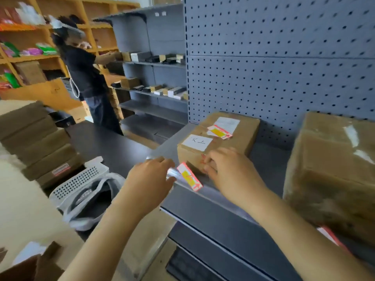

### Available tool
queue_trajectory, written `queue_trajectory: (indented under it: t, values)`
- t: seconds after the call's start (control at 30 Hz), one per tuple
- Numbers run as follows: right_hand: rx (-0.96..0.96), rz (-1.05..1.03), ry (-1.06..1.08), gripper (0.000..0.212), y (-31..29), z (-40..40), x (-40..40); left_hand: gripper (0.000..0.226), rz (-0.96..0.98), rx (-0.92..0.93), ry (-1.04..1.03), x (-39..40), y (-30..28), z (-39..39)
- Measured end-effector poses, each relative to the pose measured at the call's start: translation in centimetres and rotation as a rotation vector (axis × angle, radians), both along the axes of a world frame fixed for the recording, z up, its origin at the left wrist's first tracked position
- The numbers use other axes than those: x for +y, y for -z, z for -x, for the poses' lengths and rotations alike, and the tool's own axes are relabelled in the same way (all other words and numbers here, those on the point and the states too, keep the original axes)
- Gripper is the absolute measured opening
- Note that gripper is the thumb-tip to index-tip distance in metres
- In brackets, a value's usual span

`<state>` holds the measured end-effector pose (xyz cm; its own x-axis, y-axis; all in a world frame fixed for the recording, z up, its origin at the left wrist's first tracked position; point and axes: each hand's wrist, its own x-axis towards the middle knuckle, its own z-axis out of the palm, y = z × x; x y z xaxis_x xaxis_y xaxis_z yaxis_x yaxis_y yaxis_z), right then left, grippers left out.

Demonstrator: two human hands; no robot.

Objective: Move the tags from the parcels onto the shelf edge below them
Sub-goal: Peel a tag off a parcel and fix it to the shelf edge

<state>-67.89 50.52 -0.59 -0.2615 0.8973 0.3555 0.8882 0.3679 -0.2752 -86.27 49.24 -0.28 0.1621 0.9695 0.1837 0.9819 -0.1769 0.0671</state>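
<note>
A small cardboard parcel [218, 138] sits on a grey metal shelf [269, 159], against a pegboard back panel [284, 57]. A red and yellow tag [219, 132] lies on top of the parcel. A second red and yellow tag [189, 176] sits at the shelf edge [213, 196] just in front of the parcel. The left hand [150, 177] reaches to the left of this tag, fingers straight, touching the edge strip. The right hand [231, 171] rests against the parcel's front face, fingers curled; whether its grip pinches anything cannot be told. A larger parcel [332, 171] stands to the right of the small one.
</note>
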Motion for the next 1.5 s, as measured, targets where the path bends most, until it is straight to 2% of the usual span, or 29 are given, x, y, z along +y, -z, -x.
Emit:
queue_trajectory:
  t: [0.27,0.43,0.67,0.77,0.9,1.03,1.2,1.3,1.5]
  values:
    - [-0.004,0.025,0.218,0.020,0.0,-1.6,6.6,0.032,-0.041,-0.026,0.195,9.0,-0.8,-1.8]
    - [-0.019,0.077,0.317,0.026,0.3,-2.4,11.7,0.031,-0.057,0.032,0.278,14.1,-1.1,-3.6]
    - [-0.079,0.157,0.409,0.043,0.8,-1.5,16.5,0.030,-0.066,-0.002,0.324,18.4,-1.1,-4.3]
    - [-0.056,0.244,0.434,0.045,0.4,-1.4,17.3,0.030,-0.051,-0.003,0.371,19.5,-0.7,-4.4]
    - [0.021,0.349,0.474,0.038,-0.3,-1.1,18.0,0.030,-0.107,0.046,0.437,20.9,-0.6,-3.8]
    - [0.148,0.357,0.524,0.049,-0.8,-0.5,17.8,0.032,-0.107,0.048,0.518,21.2,-0.9,-3.0]
    - [0.211,0.278,0.575,0.032,-0.1,0.7,16.4,0.030,-0.148,0.037,0.588,21.2,-0.9,-1.7]
    - [0.268,0.245,0.607,0.029,-0.3,1.3,14.4,0.028,-0.167,0.063,0.654,20.7,-0.9,-2.3]
    - [0.259,0.107,0.764,0.008,-0.8,0.3,7.9,0.032,-0.196,0.062,0.810,17.7,-1.3,-5.5]
